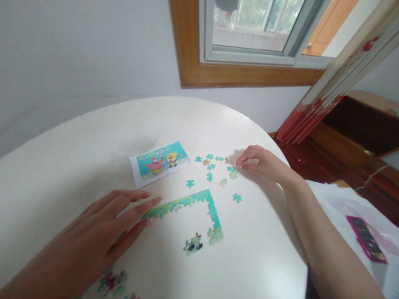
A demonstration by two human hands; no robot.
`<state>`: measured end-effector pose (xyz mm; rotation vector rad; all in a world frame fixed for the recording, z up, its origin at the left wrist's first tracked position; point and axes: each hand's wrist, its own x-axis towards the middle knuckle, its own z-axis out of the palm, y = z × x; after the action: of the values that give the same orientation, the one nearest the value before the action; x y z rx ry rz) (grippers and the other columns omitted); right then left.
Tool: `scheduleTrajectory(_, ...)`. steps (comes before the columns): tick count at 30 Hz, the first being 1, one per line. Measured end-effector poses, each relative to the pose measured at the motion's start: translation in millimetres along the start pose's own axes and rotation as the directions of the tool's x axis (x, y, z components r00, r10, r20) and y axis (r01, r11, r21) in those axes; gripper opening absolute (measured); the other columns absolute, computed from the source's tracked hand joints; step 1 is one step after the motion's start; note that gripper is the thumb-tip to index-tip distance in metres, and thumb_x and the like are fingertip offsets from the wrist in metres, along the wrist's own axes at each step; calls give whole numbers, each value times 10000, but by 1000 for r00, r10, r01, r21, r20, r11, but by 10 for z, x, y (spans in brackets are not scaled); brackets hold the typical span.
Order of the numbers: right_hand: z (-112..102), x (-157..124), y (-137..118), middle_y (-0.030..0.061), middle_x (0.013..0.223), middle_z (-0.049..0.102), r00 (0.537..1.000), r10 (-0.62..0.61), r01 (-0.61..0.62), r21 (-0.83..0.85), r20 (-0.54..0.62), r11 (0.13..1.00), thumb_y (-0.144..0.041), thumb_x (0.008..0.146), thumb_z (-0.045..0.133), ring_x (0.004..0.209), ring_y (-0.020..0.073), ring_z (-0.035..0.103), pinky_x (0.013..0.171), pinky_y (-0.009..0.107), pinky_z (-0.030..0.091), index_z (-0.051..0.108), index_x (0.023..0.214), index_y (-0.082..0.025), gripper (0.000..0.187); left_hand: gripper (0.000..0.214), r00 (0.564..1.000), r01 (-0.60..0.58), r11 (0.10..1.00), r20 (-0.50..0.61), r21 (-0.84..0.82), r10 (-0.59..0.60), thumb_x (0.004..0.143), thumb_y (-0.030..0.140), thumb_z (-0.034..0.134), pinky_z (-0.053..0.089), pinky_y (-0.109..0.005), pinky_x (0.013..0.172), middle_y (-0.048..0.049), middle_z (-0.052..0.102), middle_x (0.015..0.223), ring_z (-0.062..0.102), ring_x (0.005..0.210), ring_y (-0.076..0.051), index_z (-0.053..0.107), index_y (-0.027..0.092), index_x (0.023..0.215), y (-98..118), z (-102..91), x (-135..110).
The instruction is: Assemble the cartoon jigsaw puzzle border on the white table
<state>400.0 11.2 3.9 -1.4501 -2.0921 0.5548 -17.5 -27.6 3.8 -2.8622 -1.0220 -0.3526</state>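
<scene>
A partly joined jigsaw puzzle border (215, 218) lies flat on the table, its top and right sides connected. My left hand (115, 220) rests over the border's left end, fingers stretched out and apart, hiding what is beneath. At the right, my right hand (258, 162) is closed in a pinch beside the loose puzzle pieces (210, 176). A pale edge of a puzzle piece shows at its fingertips, mostly hidden. Inside the border's open corner sits a small joined cluster of pieces (193, 243). A picture card (160, 162) with the cartoon scene lies behind the border.
The round white table (249, 257) curves toward the wall and window. More colourful pieces (112, 282) lie near my left forearm, partly cut off by the frame. Beyond the right edge, a pink-edged phone (366, 238) rests on a white-covered surface. A curtain (324, 99) hangs at the right.
</scene>
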Motion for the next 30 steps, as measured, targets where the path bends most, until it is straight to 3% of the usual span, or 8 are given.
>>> scheduleTrajectory(3, -24, -37, -87, 55, 869, 714, 995, -72, 72, 3, 64, 997, -148, 807, 663, 884, 205, 644, 861, 338, 511, 787, 858, -218, 151, 341, 998, 60, 997, -12, -53, -61, 999, 357, 459, 497, -351, 986, 7, 620, 1265, 606, 1107, -214, 555, 351, 1327, 69, -3, 1)
scheduleTrajectory(6, -8, -66, -144, 69, 880, 701, 996, -47, 48, -9, 74, 999, -144, 794, 689, 873, 205, 639, 831, 328, 522, 796, 920, -208, 178, 325, 996, 80, 991, -16, -108, -82, 1011, 369, 440, 477, -350, 997, 10, 616, 1261, 596, 1113, -209, 565, 352, 1310, 118, -5, 13)
scheduleTrajectory(21, 87, -73, -249, 61, 847, 679, 989, -55, 36, 136, 137, 990, -204, 795, 675, 830, 189, 643, 750, 298, 547, 768, 824, -207, 98, 404, 999, 34, 992, 10, -120, -33, 975, 263, 501, 491, -343, 1006, 4, 599, 1321, 568, 1187, -213, 516, 352, 1369, 119, -7, 21)
scheduleTrajectory(30, 92, -50, -288, 62, 840, 704, 984, -82, 77, 36, 159, 996, -186, 823, 641, 821, 189, 639, 722, 294, 524, 752, 811, -199, 113, 419, 1000, 19, 991, 6, -133, -18, 959, 277, 510, 529, -350, 987, -9, 625, 1320, 586, 1193, -232, 533, 348, 1372, 112, -24, 15)
